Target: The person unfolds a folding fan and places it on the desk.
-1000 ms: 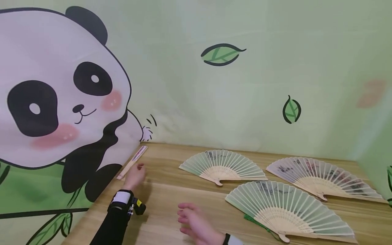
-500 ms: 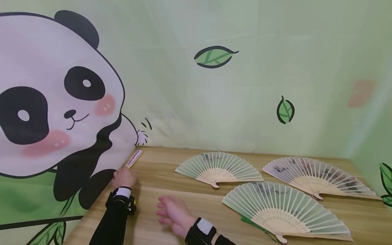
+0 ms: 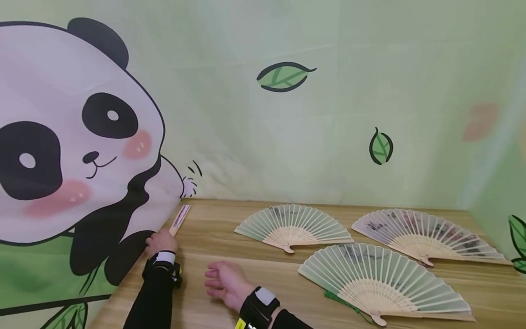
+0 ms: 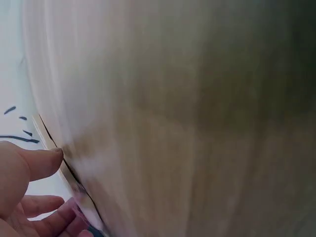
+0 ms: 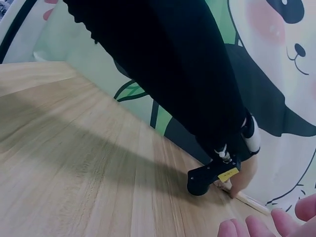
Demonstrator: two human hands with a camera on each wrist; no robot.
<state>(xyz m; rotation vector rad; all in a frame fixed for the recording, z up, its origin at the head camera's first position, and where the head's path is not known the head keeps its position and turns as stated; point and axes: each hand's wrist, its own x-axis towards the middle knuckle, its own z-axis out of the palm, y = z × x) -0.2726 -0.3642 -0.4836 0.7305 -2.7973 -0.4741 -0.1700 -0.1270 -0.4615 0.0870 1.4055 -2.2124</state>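
Note:
A folded hand fan (image 3: pixel 180 218) lies at the table's left edge, against the panda-printed backdrop. My left hand (image 3: pixel 162 242) covers its near end. In the left wrist view the thumb (image 4: pixel 42 163) is on one side of the folded fan (image 4: pixel 91 207) and the other fingers are curled at its other side, pinching it. Over the table to the right, my right hand (image 3: pixel 227 281) holds nothing, its fingers loosely bent. In the right wrist view only the fingertips of the right hand (image 5: pixel 281 224) show, near the bottom edge.
Three spread fans lie on the wooden table (image 3: pixel 197 301): a green one (image 3: pixel 293 226) at the back, a purplish one (image 3: pixel 427 237) at the right, and a green one (image 3: pixel 378 283) in front with a green tassel (image 3: pixel 343 300). The printed backdrop (image 3: pixel 230 114) borders the table.
My left hand has moved back toward the near end of the folded fan and now grips it. The right hand has shifted left. The camera view has turned slightly left.

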